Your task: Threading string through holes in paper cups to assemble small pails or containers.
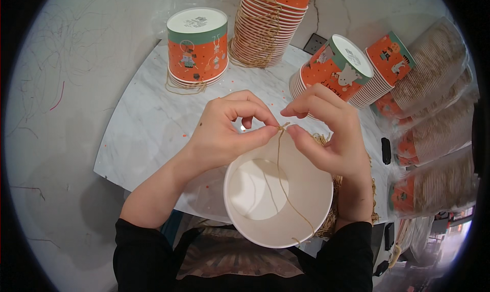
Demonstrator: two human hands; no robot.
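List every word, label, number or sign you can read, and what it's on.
Right upturned orange paper bucket: dark lettering on its side, not copied out here; base print too small to read.
Left upturned orange paper bucket: base print too small to read.
Plastic-wrapped bucket stacks: any print too blurred to read.
White paper bucket interior: none visible.

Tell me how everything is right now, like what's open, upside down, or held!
Paper bucket: open, mouth facing up
String: strung across the bucket's mouth; can't tell if it's knotted
Left hand: pinching the string at the far rim
Right hand: thumb and finger apart, near the string
Short stack at left: upside down
Tall stack: upside down, cord draped over it
Bagged stacks: wrapped in clear plastic
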